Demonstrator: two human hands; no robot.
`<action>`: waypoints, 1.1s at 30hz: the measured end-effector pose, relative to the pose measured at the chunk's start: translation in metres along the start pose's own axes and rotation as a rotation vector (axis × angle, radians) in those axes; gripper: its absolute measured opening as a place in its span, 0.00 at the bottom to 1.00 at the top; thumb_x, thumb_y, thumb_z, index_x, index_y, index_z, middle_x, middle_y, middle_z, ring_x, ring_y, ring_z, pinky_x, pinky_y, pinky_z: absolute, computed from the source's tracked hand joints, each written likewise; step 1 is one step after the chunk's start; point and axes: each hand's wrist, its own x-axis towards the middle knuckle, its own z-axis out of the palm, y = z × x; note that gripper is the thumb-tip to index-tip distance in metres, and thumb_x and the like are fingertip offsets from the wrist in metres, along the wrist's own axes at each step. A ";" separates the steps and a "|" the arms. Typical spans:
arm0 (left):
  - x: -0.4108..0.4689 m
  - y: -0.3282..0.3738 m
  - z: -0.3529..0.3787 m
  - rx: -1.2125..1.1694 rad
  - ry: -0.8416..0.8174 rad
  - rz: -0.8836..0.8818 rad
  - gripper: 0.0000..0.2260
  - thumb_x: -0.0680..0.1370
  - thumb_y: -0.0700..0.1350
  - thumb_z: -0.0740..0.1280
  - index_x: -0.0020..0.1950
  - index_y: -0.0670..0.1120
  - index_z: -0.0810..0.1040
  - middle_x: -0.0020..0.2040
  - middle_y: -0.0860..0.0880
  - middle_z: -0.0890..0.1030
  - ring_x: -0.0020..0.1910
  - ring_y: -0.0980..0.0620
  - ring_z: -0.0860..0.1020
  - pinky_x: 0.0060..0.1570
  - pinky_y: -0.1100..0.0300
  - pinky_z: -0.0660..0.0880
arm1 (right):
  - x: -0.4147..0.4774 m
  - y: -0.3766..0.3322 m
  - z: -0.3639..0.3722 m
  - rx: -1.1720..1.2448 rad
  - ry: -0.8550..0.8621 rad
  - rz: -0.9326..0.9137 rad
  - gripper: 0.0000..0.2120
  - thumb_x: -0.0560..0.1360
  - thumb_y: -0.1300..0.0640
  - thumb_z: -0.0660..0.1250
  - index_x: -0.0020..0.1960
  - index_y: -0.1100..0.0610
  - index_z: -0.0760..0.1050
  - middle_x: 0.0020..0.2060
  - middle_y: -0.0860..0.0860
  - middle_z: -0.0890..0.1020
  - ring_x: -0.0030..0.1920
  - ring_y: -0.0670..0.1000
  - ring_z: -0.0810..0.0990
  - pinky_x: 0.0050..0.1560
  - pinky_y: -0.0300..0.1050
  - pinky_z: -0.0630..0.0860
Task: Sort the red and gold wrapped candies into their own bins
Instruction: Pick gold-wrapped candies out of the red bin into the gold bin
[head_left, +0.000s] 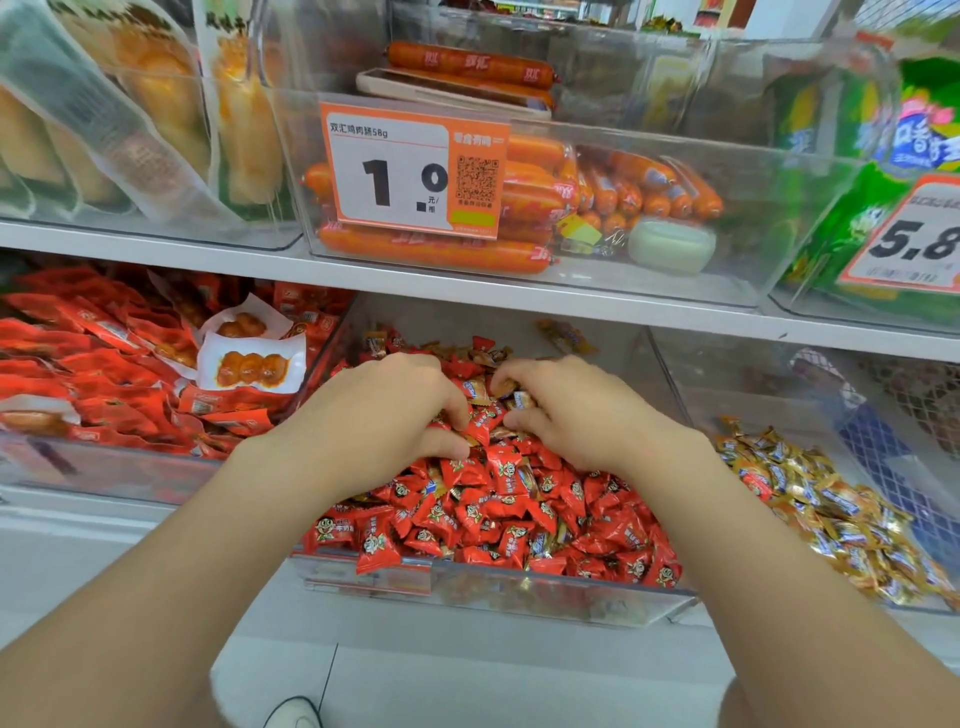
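Note:
A clear middle bin on the lower shelf holds a heap of red wrapped candies with several gold wrapped candies mixed in near the back. A clear bin to its right holds a pile of gold candies. My left hand lies on the heap, its curled fingers digging among red candies. My right hand sits beside it with fingers curled round gold candies near the fingertips. What either palm holds is hidden.
A bin of red snack packets stands to the left. The shelf above carries a clear bin of orange sausages with a price tag and green bags at right. The white shelf edge hangs just above my hands.

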 end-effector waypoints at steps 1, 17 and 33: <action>0.000 0.001 -0.001 0.028 -0.012 -0.013 0.14 0.77 0.66 0.70 0.60 0.65 0.82 0.49 0.59 0.70 0.55 0.52 0.76 0.47 0.53 0.73 | -0.003 0.002 -0.001 0.050 0.037 0.012 0.15 0.81 0.43 0.68 0.67 0.38 0.72 0.48 0.48 0.81 0.49 0.55 0.82 0.51 0.53 0.80; -0.017 0.035 -0.002 -0.138 0.347 -0.003 0.08 0.85 0.59 0.58 0.53 0.60 0.75 0.37 0.57 0.77 0.37 0.57 0.76 0.36 0.54 0.72 | -0.079 0.007 -0.037 1.220 -0.132 0.312 0.08 0.83 0.56 0.70 0.61 0.54 0.82 0.34 0.48 0.77 0.32 0.49 0.73 0.26 0.39 0.67; 0.038 0.248 0.037 -0.713 0.311 0.154 0.03 0.81 0.52 0.69 0.49 0.55 0.81 0.40 0.56 0.83 0.35 0.57 0.79 0.40 0.66 0.73 | -0.193 0.179 -0.007 0.506 0.500 0.600 0.05 0.76 0.54 0.70 0.47 0.44 0.82 0.33 0.44 0.84 0.35 0.47 0.83 0.43 0.48 0.81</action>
